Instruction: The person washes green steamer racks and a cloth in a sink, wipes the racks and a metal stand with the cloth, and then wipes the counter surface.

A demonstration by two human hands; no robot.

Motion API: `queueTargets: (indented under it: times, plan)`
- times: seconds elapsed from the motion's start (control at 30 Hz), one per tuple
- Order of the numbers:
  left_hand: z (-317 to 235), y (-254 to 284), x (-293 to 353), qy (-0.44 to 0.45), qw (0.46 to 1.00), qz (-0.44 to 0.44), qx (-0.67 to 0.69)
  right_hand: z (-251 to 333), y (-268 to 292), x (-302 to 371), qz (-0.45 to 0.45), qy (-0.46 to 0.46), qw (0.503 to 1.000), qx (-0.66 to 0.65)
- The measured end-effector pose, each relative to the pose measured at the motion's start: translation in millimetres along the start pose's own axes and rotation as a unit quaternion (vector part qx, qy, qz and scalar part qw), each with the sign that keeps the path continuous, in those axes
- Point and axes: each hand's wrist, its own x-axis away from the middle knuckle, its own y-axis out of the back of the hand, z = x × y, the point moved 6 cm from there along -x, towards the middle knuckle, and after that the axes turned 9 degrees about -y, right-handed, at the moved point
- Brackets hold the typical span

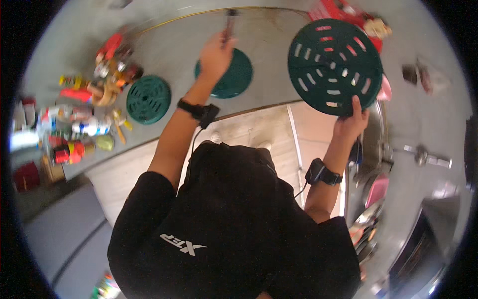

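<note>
My right hand [351,124] grips the lower edge of a large dark green round slotted plate [318,74], its thumb on the near face. The plate is raised and tilted, with light showing through its slots. My left hand [215,59] is closed around a slim dark-handled tool [230,25] that points away from me; blur hides its kind. Beneath that hand a green disc [240,79] lies on the grey counter [181,55], partly covered by the hand. Farther left on the counter rests a smaller green slotted disc [148,99], touched by neither hand.
Bottles, jars and packets crowd the counter's left end, among them a red-and-black container [69,153]. A red box [334,11] stands behind the raised plate. To the right are a sink with a faucet [423,156] and a pink basin [377,190].
</note>
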Motion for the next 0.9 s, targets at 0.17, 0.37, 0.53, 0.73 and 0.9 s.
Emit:
queueTargets:
  times: [0.17,0.37,0.53,0.73,0.9]
  plan:
    - [-82.4,27.1,29.5,-0.272,0.944,-0.130,-0.133,-25.3,112.2,-8.7,-0.102,-0.081,0.987,-0.092]
    - [-148.8,-113.7,76.3,-0.232,0.904,0.319,0.163,-28.2,180.4,2.2,-0.161,-0.090,0.961,-0.205]
    - [-186.3,-234.0,104.0,0.384,0.714,0.319,0.491,-33.5,216.9,-19.6,-0.179,-0.168,0.932,-0.266]
    - [-284.5,-307.6,99.2,0.370,0.600,0.294,0.645,-2.8,293.0,-65.2,0.032,-0.264,0.920,-0.286]
    - [-311.7,-308.3,85.8,0.315,0.735,0.247,0.547,-35.1,407.7,-80.2,-0.135,-0.217,0.665,0.702]
